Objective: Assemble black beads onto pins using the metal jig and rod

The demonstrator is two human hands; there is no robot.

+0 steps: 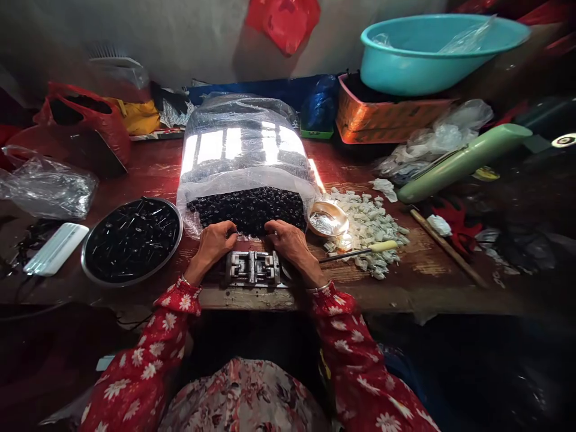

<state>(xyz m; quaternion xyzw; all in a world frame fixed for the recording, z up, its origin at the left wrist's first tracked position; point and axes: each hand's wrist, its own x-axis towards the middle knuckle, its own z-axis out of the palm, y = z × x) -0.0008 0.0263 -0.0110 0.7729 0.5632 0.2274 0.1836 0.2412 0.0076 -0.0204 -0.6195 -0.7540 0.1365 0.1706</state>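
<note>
Head view, and reading from the left, I judge the round metal tray (180, 231) of black parts a mild hazard: it sits near the left forearm, so a wide elbow could nudge it and spill its load. The left hand (215, 243) is at the mouth of the clear bag (245, 150), thumb and fingertips brought close together; I can't tell from my end whether that grip has anything small in it. Loose black pieces (252, 207) lie heaped in the bag's open mouth, facing the hands, so a tug on the plastic could let them slide out over the surface (148, 162). Just below, the metal fixture (252, 268) sits close to the near edge, between the wrists, where pieces dropped from either grip might lodge in its slots. The right hand (290, 240) has its fingers curled down at the same opening, and I can't make out what, if anything, they pinch. Beside it, the small dish (345, 222) could tip if knocked, and the yellow-handled tool (383, 246), its shaft reaching the right wrist, could be dragged through the pale pieces (382, 222).
</note>
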